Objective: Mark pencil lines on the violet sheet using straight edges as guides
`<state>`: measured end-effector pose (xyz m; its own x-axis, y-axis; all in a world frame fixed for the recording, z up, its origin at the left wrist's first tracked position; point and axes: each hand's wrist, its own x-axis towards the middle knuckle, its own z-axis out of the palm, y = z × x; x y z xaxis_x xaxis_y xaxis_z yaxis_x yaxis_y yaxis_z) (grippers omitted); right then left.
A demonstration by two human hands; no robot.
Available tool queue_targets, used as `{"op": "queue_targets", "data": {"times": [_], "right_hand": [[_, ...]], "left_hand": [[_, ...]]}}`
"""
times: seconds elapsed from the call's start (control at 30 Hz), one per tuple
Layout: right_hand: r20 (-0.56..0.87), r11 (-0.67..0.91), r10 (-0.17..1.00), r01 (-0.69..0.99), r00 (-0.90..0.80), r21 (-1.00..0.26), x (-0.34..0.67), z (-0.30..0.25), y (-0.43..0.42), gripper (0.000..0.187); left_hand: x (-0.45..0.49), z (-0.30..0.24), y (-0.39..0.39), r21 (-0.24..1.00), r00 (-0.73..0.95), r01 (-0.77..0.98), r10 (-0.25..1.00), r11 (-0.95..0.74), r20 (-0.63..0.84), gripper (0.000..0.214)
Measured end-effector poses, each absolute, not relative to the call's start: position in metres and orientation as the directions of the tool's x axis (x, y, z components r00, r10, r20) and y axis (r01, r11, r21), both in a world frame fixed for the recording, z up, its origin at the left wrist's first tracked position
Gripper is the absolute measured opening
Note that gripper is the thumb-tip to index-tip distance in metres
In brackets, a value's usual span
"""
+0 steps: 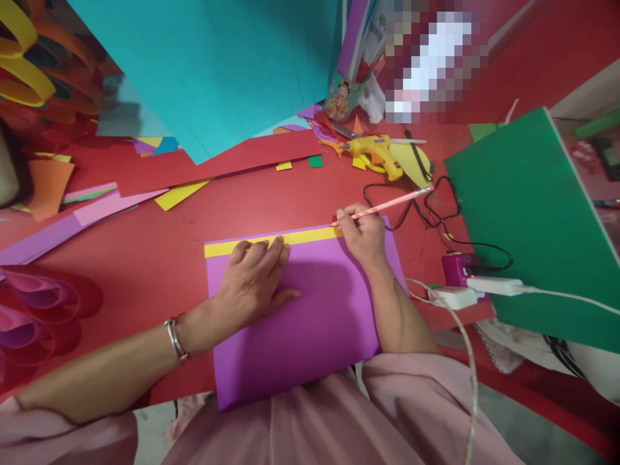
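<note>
A purple sheet of paper point(310, 323) lies in front of me, its near edge by my lap. Along its far edge runs a narrow yellow paper strip point(310, 238). My left hand point(256, 274) rests flat on the sheet, fingertips on the strip and thumb spread out to the right. In my right hand point(363, 236) a pink pencil point(387, 206) is gripped, its tip at the strip's upper edge near the right end. The strip's right end is hidden under the right hand.
A yellow glue gun point(380, 155) with a black cord lies beyond the sheet. On the right are a green board point(537, 226) and a purple power socket point(458, 268) with white plugs. Paper scraps, a turquoise sheet point(232, 64) and paper loops point(33, 303) surround the left and back.
</note>
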<state>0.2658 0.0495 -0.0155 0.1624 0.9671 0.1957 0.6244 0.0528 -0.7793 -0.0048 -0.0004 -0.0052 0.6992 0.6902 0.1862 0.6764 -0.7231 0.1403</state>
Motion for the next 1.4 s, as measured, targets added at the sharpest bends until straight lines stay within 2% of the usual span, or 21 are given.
{"op": "queue_targets", "data": {"times": [0.17, 0.33, 0.5, 0.73, 0.9, 0.97, 1.07, 1.17, 1.27, 1.4], "right_hand": [[0.199, 0.058, 0.968, 0.628, 0.155, -0.776, 0.266, -0.016, 0.050, 0.027], [0.197, 0.059, 0.969, 0.632, 0.150, -0.772, 0.266, -0.015, 0.049, 0.028], [0.197, 0.058, 0.969, 0.633, 0.151, -0.772, 0.266, -0.016, 0.049, 0.028], [0.161, 0.044, 0.960, 0.445, 0.228, -0.894, 0.265, -0.023, 0.051, 0.034], [0.208, 0.114, 0.960, 0.418, 0.188, -0.901, 0.261, -0.022, 0.048, 0.039], [0.270, 0.193, 0.959, 0.499, 0.087, -0.845, 0.255, -0.019, 0.040, 0.036], [0.342, 0.409, 0.910, 0.651, -0.236, -0.639, 0.243, -0.014, 0.017, 0.026], [0.274, 0.538, 0.842, 0.699, -0.464, -0.471, 0.233, -0.013, -0.007, 0.029], [0.204, 0.531, 0.847, 0.759, -0.491, -0.377, 0.225, -0.014, -0.024, 0.041], [0.149, 0.504, 0.862, 0.794, -0.484, -0.339, 0.216, -0.012, -0.033, 0.049]], "left_hand": [[-0.005, -0.005, 0.000, 0.104, 0.712, 0.663, 0.668, -0.741, 0.218, 0.072], [-0.005, -0.007, 0.000, 0.164, 0.694, 0.670, 0.689, -0.724, 0.209, 0.073], [-0.006, -0.006, -0.001, 0.098, 0.710, 0.666, 0.669, -0.740, 0.220, 0.073], [-0.005, -0.008, 0.001, 0.075, 0.717, 0.669, 0.668, -0.740, 0.198, 0.071], [-0.002, -0.006, -0.002, 0.025, 0.707, 0.691, 0.684, -0.722, 0.179, 0.074], [-0.002, -0.005, -0.004, 0.023, 0.698, 0.704, 0.698, -0.709, 0.161, 0.077], [-0.004, -0.005, -0.007, 0.031, 0.691, 0.709, 0.703, -0.704, 0.167, 0.076], [-0.007, -0.008, -0.008, 0.051, 0.673, 0.720, 0.715, -0.692, 0.189, 0.073], [-0.014, -0.013, -0.011, 0.062, 0.655, 0.734, 0.729, -0.677, 0.198, 0.071], [-0.038, -0.018, -0.017, 0.051, 0.629, 0.762, 0.756, -0.646, 0.179, 0.067]]}}
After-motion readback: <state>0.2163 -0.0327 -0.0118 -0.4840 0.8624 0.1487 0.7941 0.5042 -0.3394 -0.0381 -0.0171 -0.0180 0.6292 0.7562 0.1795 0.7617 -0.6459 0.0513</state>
